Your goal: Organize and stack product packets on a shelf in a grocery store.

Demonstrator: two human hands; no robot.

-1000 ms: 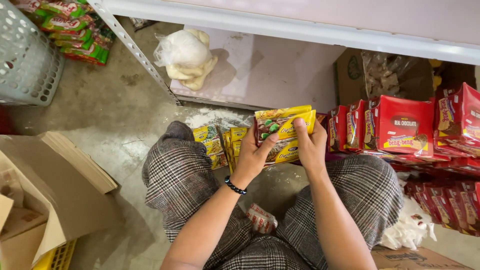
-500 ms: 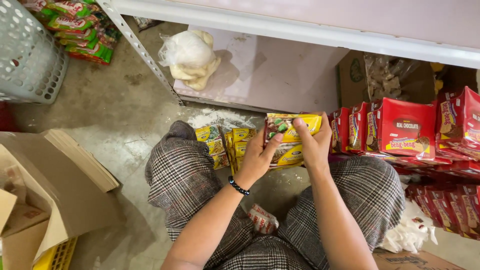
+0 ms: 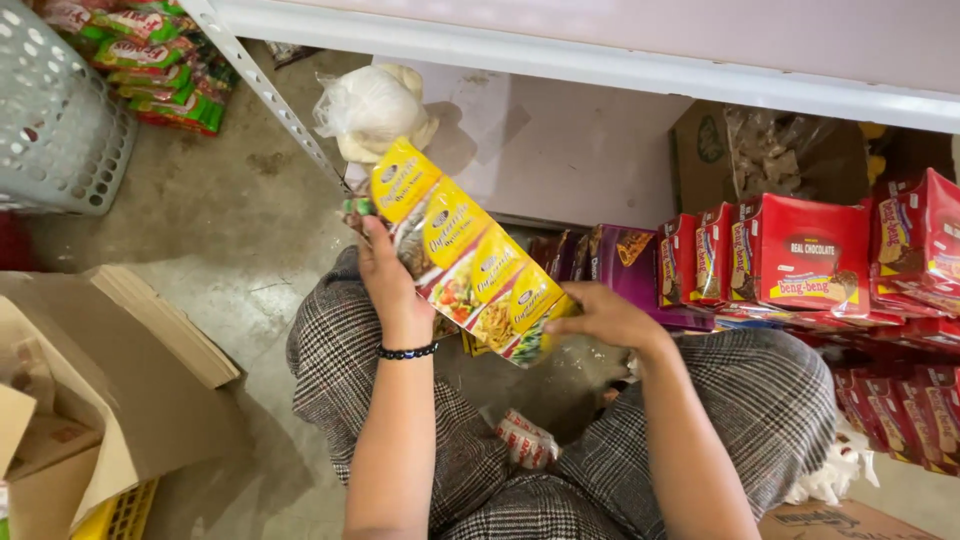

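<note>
Both hands hold one strip of joined yellow sachets (image 3: 468,262), which runs on a slant from upper left to lower right above the person's lap. Left hand (image 3: 388,282), with a black bead bracelet (image 3: 405,351) on its wrist, has its fingers closed along the upper part of the strip; right hand (image 3: 600,315) pinches the lower end between thumb and fingers.

At the far left stands a grey perforated basket (image 3: 55,130), with a pile of green and red snack packets (image 3: 150,70) just beside it on the concrete floor (image 3: 220,220). Below that lies an open cardboard box (image 3: 110,400). A white plastic bag (image 3: 372,108) sits near the foot of a white slotted shelf post (image 3: 262,88). Under the hands are plaid trouser legs (image 3: 480,470), with a small red-and-white wrapper (image 3: 525,438) between them. Purple packs (image 3: 625,265) stand just right of the strip, then red chocolate boxes (image 3: 800,255) in a row on the low shelf.
</note>
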